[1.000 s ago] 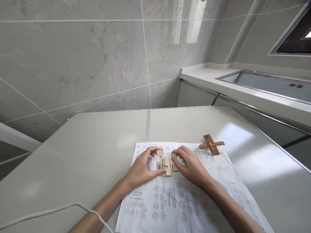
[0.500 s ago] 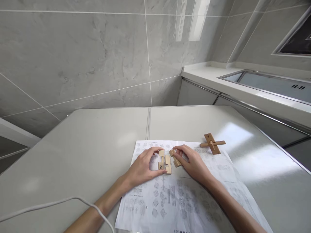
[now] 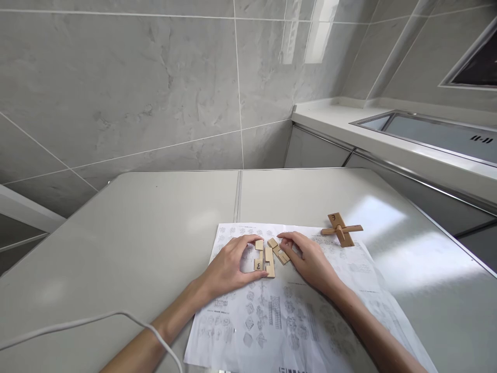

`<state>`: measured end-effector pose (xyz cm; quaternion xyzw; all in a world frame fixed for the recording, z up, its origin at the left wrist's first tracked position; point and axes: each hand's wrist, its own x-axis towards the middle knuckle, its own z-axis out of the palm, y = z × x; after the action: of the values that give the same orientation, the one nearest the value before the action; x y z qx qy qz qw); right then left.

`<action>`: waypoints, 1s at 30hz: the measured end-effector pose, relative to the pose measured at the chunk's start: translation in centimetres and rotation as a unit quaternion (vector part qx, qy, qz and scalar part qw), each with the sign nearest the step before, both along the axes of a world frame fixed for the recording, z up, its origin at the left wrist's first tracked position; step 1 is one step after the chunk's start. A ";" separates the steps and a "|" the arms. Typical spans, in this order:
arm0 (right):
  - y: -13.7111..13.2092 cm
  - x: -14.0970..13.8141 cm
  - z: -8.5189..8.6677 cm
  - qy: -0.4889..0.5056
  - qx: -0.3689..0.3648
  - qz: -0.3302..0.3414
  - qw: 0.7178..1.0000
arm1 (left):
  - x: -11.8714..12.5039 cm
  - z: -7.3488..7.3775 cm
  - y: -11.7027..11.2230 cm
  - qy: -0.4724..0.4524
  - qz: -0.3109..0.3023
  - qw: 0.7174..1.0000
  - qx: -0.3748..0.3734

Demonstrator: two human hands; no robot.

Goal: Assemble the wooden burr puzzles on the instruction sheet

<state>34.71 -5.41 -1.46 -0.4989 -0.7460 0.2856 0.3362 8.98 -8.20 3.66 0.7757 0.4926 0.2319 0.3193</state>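
Left hand (image 3: 231,261): thumb and finger bracket marked block (image 3: 258,264), grip unclear | right hand (image 3: 308,259): fingertips parted, just right of slanted block (image 3: 282,256) | plain block (image 3: 268,254) between both hands

The left grip (image 3: 229,264) and the right grip (image 3: 310,259) are both bare human hands, ungloved, with slim fingers (image 3: 243,240) and slender thumbs (image 3: 254,276). The backs of the hands are smooth and fairly narrow, tapering into thin wrists, which are bare as well. The left forearm (image 3: 176,313) and the right forearm (image 3: 361,316) are likewise uncovered, long and lean, broadening gently away from the wrists until the bottom edge of the view cuts them off. Their outlines look even. A thin, rounded, pale cable (image 3: 77,324) curves across the left forearm; whether it belongs to anything worn cannot be told. The nails are too small to make out clearly.
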 end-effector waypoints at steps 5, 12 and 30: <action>-0.2 -0.1 0.3 0.008 0.009 -0.010 1.000 | 0.0 -0.1 0.0 -0.003 0.001 1.000 0.012; -0.7 -0.6 1.7 0.051 0.030 -0.008 0.998 | 0.3 0.1 -0.4 -0.018 0.005 0.999 0.044; -0.9 -0.9 2.7 0.347 -0.202 0.024 0.915 | 2.7 -1.8 -1.3 0.027 -0.044 0.990 0.128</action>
<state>33.84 -6.28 1.21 -0.4080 -0.5200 0.5936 0.4591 11.72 -9.50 1.90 0.8370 0.4330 0.2576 0.2136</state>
